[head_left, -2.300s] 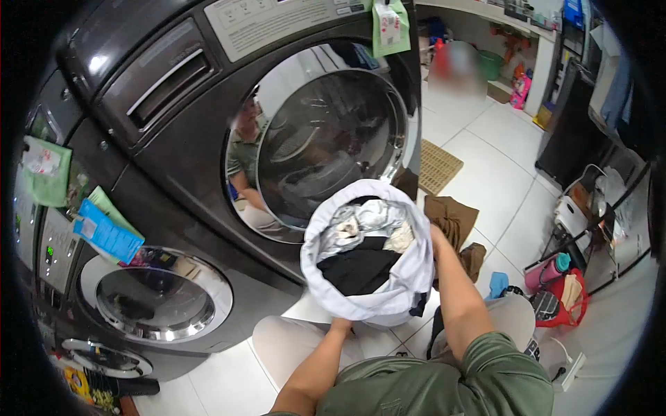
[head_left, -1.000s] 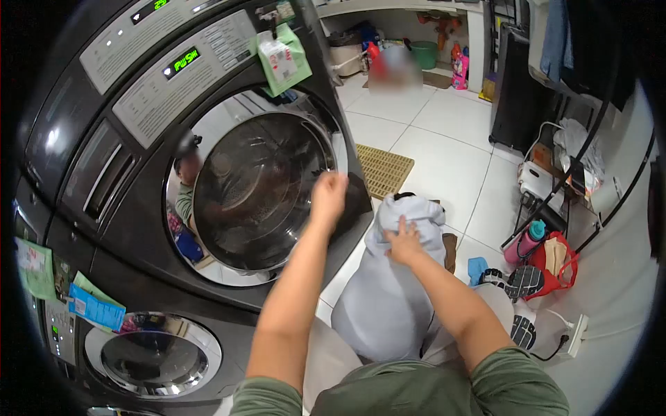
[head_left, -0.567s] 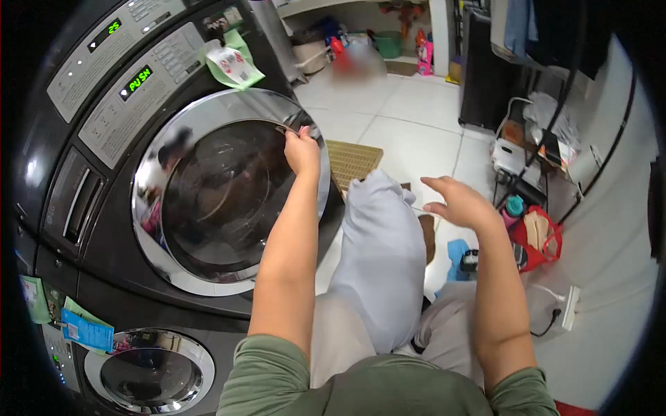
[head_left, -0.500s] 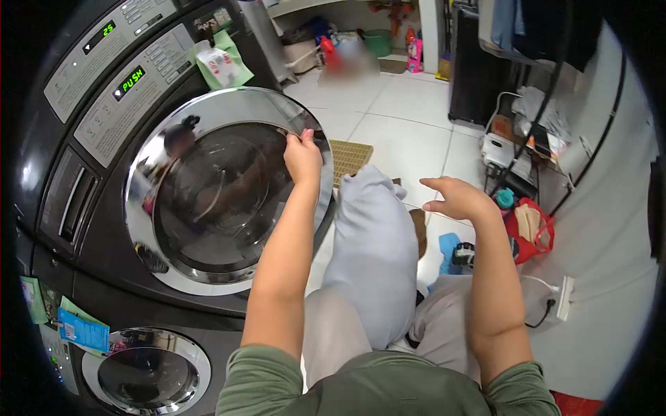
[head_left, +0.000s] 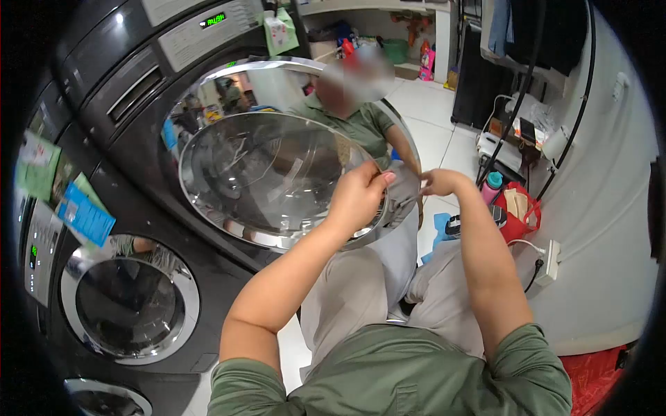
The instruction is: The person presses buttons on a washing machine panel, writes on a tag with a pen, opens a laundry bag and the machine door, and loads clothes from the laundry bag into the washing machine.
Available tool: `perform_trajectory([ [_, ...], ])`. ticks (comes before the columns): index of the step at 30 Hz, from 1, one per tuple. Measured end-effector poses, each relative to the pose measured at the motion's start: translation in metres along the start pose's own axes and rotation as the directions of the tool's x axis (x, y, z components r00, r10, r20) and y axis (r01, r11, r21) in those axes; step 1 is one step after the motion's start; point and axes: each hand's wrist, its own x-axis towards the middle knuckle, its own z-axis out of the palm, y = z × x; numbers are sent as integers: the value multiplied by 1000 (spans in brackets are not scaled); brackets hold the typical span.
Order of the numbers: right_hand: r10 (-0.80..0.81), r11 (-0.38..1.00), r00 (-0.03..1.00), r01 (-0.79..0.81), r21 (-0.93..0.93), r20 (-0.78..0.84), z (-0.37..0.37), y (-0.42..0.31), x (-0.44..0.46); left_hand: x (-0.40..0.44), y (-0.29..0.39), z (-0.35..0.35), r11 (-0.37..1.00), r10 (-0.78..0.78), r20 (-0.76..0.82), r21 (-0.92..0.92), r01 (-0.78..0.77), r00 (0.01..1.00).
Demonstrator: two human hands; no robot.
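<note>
A round glass washing machine door (head_left: 284, 239) with a mirror-like chrome ring stands swung out toward me. My left hand (head_left: 359, 197) is closed on the handle recess at the near side of its ring. Close to the door's outer edge, my right hand (head_left: 447, 182) has bent fingers held apart; whether the fingertips touch the edge I cannot tell. A light grey-blue stuffed cloth sack (head_left: 399, 258) is between my knees, mostly covered by the door and my leg. The door's ring reflects a person in a green shirt.
Another front-loading machine (head_left: 128, 308) is at lower left, with a blue packet (head_left: 84, 213) hanging above it. A red bag (head_left: 527, 208), a pink bottle (head_left: 491, 187) and a power strip (head_left: 549, 262) lie to the right. Shelves (head_left: 374, 8) with bottles stand at the back.
The washing machine door has swung out toward me and to the right, with my left hand on it. My right hand has come close to its edge. My view has shifted left and down.
</note>
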Motion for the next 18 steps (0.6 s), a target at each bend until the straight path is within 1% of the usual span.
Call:
perform_trajectory([
  [1,-30,1000,999,30,2,45,4,-16,-4,-5,3,-2,1000,10,11,-24,-10,1000],
  [3,-47,963,998,33,267,46,27,-24,7,-15,2,-3,997,21,48,-76,-17,999],
  [4,-115,965,993,119,236,-29,33,-28,5,-20,3,-2,992,57,-5,-108,-57,998],
  [5,-150,960,986,161,227,-65,40,-31,5,-26,4,0,989,51,-4,-139,-51,999],
  [7,-187,951,980,199,237,-71,61,-23,24,-40,10,-2,979,40,5,-198,-38,999],
  [8,-188,949,980,197,247,-62,73,-15,34,-50,22,-9,987,-17,89,-157,31,996],
  [11,-213,941,976,216,259,-39,103,3,53,-72,12,-13,1000,-8,114,4,8,993],
  [12,-231,938,973,227,261,-15,106,-2,47,-87,14,-15,995,-36,139,-87,48,990],
  [15,-287,931,955,259,257,77,119,-16,34,-142,15,-36,999,-26,238,-37,36,971],
  [16,-304,929,946,269,254,111,121,-22,29,-162,21,-45,998,1,248,-59,14,969],
  [18,-270,962,934,272,24,233,105,-57,-1,-202,34,-66,994,54,274,-105,-26,960],
])
